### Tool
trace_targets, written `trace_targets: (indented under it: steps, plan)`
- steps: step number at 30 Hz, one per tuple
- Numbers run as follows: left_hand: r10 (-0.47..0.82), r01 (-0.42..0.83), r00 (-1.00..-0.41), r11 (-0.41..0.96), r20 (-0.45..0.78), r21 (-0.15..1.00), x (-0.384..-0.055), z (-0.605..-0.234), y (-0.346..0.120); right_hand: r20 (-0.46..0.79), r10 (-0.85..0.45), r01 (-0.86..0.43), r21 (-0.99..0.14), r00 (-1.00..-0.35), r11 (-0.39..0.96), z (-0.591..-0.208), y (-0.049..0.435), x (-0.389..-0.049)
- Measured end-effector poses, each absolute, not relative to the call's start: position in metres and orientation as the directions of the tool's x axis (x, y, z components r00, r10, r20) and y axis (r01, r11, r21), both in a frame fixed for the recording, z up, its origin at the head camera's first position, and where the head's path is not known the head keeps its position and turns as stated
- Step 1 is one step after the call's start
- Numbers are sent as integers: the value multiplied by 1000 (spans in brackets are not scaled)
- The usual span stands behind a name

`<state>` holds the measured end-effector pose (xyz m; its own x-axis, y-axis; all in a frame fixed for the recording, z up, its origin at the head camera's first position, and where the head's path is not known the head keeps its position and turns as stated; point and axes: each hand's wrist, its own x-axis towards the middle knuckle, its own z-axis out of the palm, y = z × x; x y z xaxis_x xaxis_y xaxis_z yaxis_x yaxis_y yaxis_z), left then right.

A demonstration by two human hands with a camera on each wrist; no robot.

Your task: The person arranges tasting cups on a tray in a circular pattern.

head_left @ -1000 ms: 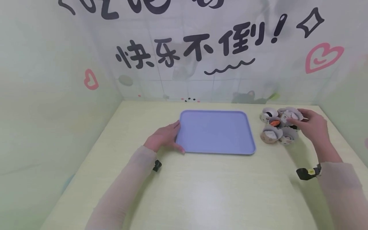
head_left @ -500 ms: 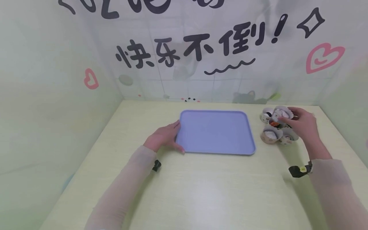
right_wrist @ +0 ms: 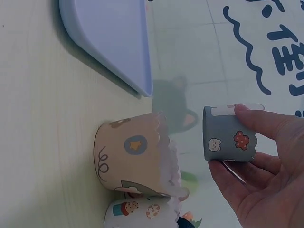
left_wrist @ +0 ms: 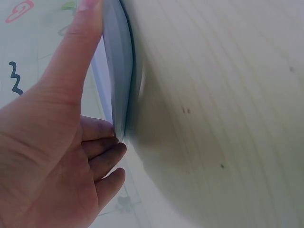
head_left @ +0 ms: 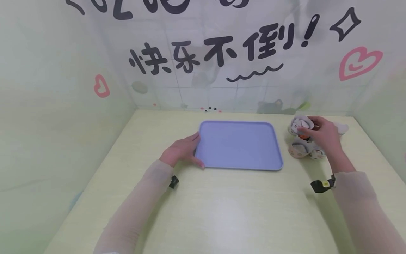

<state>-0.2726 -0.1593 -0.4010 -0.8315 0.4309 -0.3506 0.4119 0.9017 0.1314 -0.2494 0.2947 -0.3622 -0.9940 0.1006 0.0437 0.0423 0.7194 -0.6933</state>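
My right hand (head_left: 328, 135) pinches a paper baking cup (head_left: 300, 124) with scalloped rim, holding it above the other cups. Whitish contents show inside it in the head view. In the right wrist view this cup (right_wrist: 230, 135) is grey-blue, printed with a bear and a red flower, and thumb and fingers sit at its sides. My left hand (head_left: 180, 150) rests at the left edge of a shallow lavender tray (head_left: 240, 145), thumb stretched along the near left corner. In the left wrist view the fingertips touch the tray's rim (left_wrist: 121, 80).
A beige baking cup (head_left: 298, 150) and a white printed one (head_left: 318, 153) stand close together right of the tray. Something orange (head_left: 303, 135) shows just below the held cup. Another pale cup (head_left: 342, 128) is partly hidden behind the right hand. A printed wall sheet (head_left: 219, 70) rises behind the table.
My right hand has carried the held cup leftward over the group of cups, uncovering a pale cup on the right. The left hand and the tray stay where they were.
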Motion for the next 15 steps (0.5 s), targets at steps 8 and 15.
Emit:
trace_targets:
  steps: [8,15]
  plan:
    - [428,408,-832,903,-353,132,-272,-401,-158,37,68,21,-711,-997,703,-362,280,-255]
    - [428,412,-833,903,-350,124,-273,-402,-160,35,50,9,-726,-998,687,-364,268,-263]
